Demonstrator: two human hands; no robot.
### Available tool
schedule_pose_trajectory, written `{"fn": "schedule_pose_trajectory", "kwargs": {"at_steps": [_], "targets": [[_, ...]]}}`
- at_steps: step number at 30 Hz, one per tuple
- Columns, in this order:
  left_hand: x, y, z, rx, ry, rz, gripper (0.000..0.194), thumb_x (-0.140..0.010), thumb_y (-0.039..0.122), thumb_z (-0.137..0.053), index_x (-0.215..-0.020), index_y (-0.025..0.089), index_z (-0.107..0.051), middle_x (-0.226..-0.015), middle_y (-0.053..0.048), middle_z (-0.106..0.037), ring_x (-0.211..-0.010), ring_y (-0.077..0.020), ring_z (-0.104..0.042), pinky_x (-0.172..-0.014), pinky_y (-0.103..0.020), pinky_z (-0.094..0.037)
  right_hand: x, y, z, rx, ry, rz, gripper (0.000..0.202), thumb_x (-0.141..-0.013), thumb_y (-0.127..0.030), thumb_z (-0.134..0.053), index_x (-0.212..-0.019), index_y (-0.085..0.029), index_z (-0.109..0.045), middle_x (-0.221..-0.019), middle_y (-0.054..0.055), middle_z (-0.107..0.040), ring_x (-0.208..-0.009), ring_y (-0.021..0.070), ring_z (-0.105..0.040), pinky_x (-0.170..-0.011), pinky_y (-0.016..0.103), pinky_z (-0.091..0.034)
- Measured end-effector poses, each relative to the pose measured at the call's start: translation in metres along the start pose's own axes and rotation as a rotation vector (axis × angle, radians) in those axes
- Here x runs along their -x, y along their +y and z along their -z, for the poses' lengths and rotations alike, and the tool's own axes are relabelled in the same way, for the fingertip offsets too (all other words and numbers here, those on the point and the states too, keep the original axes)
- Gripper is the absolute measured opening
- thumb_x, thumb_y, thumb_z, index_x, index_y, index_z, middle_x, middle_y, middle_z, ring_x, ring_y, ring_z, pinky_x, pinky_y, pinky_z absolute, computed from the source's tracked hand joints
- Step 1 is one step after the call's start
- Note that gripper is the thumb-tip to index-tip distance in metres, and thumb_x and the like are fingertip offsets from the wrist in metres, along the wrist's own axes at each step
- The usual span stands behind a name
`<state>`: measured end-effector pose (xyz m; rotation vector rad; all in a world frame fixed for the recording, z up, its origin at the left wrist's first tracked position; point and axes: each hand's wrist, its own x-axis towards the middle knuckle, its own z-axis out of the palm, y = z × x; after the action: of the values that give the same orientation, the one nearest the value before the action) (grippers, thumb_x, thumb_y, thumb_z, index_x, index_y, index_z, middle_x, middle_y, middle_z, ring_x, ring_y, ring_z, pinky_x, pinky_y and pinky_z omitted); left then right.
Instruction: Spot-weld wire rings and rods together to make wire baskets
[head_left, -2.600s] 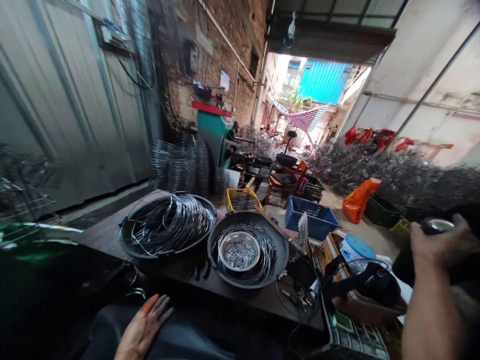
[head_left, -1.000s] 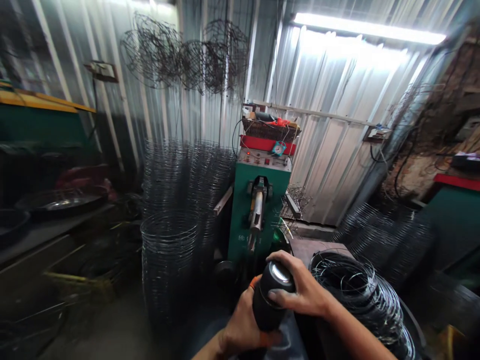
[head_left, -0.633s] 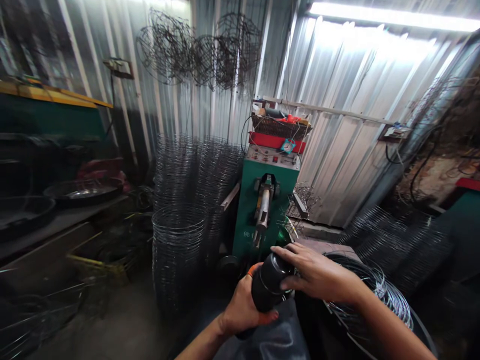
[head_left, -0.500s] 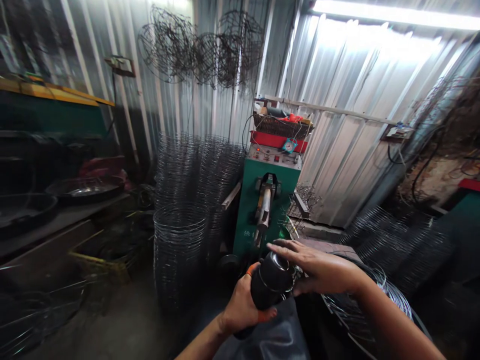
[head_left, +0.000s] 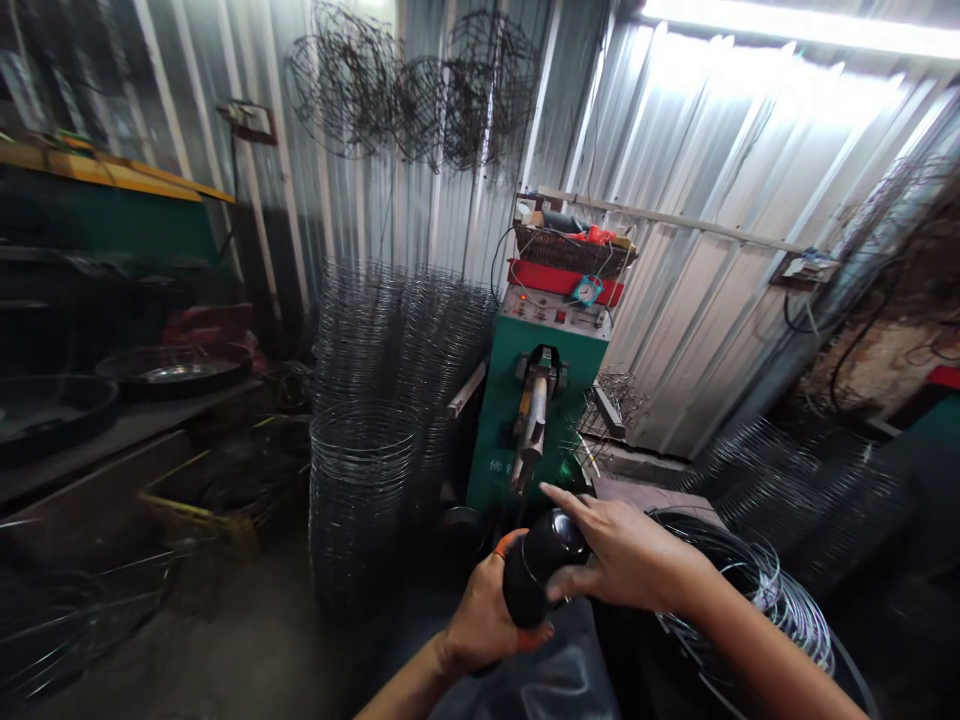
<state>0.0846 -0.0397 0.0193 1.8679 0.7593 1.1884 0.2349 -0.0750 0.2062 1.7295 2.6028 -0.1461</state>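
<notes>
A black cylindrical bottle (head_left: 529,575) with a shiny rounded top is tilted in front of the green machine. Wrapped round its body is my left hand (head_left: 484,610), with orange coverings on the thumb and a finger. At the upper end, my right hand (head_left: 619,555) has its thumb against the bottle's side and its fingers stretched along the far side of the top. The bottle's lower end is mostly hidden behind my left hand.
The green machine (head_left: 493,400) stands ahead, a basket (head_left: 570,250) on top. Stacks of wire rings (head_left: 364,500) rise to its left. Right of my hands lies a coil of wire (head_left: 795,610). Dark round trays (head_left: 180,385) sit at the left.
My right thumb has come round onto the near side of the bottle, and the right hand sits lower round its top. The view has shifted slightly.
</notes>
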Motion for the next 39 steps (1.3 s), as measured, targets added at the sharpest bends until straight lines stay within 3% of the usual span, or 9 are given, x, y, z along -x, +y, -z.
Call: {"fn": "schedule_pose_trajectory", "kwargs": {"at_steps": [4,8,10,13,21,25,29,34,39], "targets": [[0.001,-0.001,-0.001,-0.019,-0.004,0.021,0.088,-0.048,0.026,-0.077,-0.127,0.017,-0.037,-0.118,-0.009,-0.057,-0.11,-0.0271,-0.053,-0.097,-0.041,-0.042,-0.001,-0.006,-0.003,0.063,-0.002,-0.045,0.059,-0.081,-0.051,-0.053,-0.128,-0.016,-0.049,-0.087,0.014,-0.065,-0.083,0.031,-0.061,-0.07,0.038,-0.044],[0.003,0.001,-0.002,0.013,0.015,0.04,0.09,-0.048,0.025,-0.078,-0.127,0.018,-0.036,-0.117,-0.009,-0.057,-0.107,-0.0263,-0.054,-0.094,-0.041,-0.044,0.0,0.001,-0.004,-0.022,0.01,0.114,0.091,-0.062,-0.039,-0.075,-0.14,-0.027,-0.03,-0.118,0.013,-0.055,-0.105,0.0303,-0.054,-0.082,0.037,-0.041],[0.003,0.003,-0.002,0.023,0.018,0.047,0.089,-0.047,0.024,-0.078,-0.127,0.018,-0.037,-0.117,-0.008,-0.057,-0.108,-0.0265,-0.054,-0.095,-0.041,-0.043,0.0,0.001,-0.007,0.001,0.029,0.013,0.097,-0.06,-0.047,-0.075,-0.141,-0.022,-0.027,-0.115,0.016,-0.056,-0.101,0.0333,-0.055,-0.08,0.04,-0.042],[0.002,0.006,0.0,0.028,0.01,0.07,0.089,-0.046,0.023,-0.078,-0.126,0.019,-0.039,-0.117,-0.008,-0.058,-0.108,-0.0265,-0.054,-0.095,-0.041,-0.043,-0.001,-0.003,-0.01,0.044,0.018,-0.068,0.08,-0.067,-0.052,-0.067,-0.134,-0.016,-0.04,-0.097,0.015,-0.063,-0.087,0.033,-0.06,-0.072,0.04,-0.043],[-0.005,0.022,0.015,0.24,-0.145,0.058,0.089,-0.039,0.022,-0.083,-0.119,0.016,-0.044,-0.115,-0.008,-0.056,-0.106,-0.0266,-0.054,-0.094,-0.041,-0.042,0.006,0.005,0.017,-0.154,0.01,0.323,0.061,-0.065,-0.013,-0.066,-0.123,-0.029,-0.05,-0.107,0.004,-0.057,-0.097,0.0212,-0.054,-0.082,0.031,-0.042],[-0.008,0.028,0.018,0.328,-0.141,0.075,0.088,-0.042,0.024,-0.084,-0.119,0.016,-0.044,-0.117,-0.009,-0.056,-0.108,-0.0273,-0.052,-0.095,-0.042,-0.041,0.006,0.018,0.016,-0.319,0.064,0.336,0.056,-0.067,-0.012,-0.063,-0.12,-0.026,-0.051,-0.115,0.004,-0.056,-0.107,0.0216,-0.05,-0.092,0.035,-0.04],[-0.013,0.03,0.021,0.324,-0.041,0.055,0.087,-0.042,0.027,-0.084,-0.118,0.016,-0.043,-0.116,-0.01,-0.057,-0.108,-0.0271,-0.053,-0.098,-0.044,-0.038,0.002,0.039,-0.013,-0.679,0.278,0.151,0.059,-0.067,-0.027,-0.07,-0.121,-0.023,-0.047,-0.117,0.006,-0.055,-0.108,0.0237,-0.051,-0.092,0.038,-0.043],[-0.019,0.031,0.03,0.245,0.03,0.023,0.091,-0.044,0.029,-0.083,-0.121,0.016,-0.039,-0.114,-0.01,-0.058,-0.107,-0.0276,-0.054,-0.098,-0.046,-0.037,-0.003,0.058,-0.075,-1.349,0.663,-0.133,0.067,-0.068,-0.035,-0.068,-0.127,-0.027,-0.037,-0.116,0.006,-0.057,-0.1,0.023,-0.058,-0.086,0.04,-0.049],[-0.019,0.047,0.04,0.246,0.026,-0.064,0.091,-0.046,0.033,-0.082,-0.123,0.015,-0.037,-0.113,-0.012,-0.058,-0.108,-0.0289,-0.053,-0.099,-0.046,-0.037,0.012,0.079,-0.141,-1.778,0.711,-0.402,0.043,-0.07,-0.044,-0.065,-0.106,-0.023,-0.054,-0.11,0.008,-0.061,-0.104,0.0277,-0.058,-0.082,0.047,-0.052]]}}
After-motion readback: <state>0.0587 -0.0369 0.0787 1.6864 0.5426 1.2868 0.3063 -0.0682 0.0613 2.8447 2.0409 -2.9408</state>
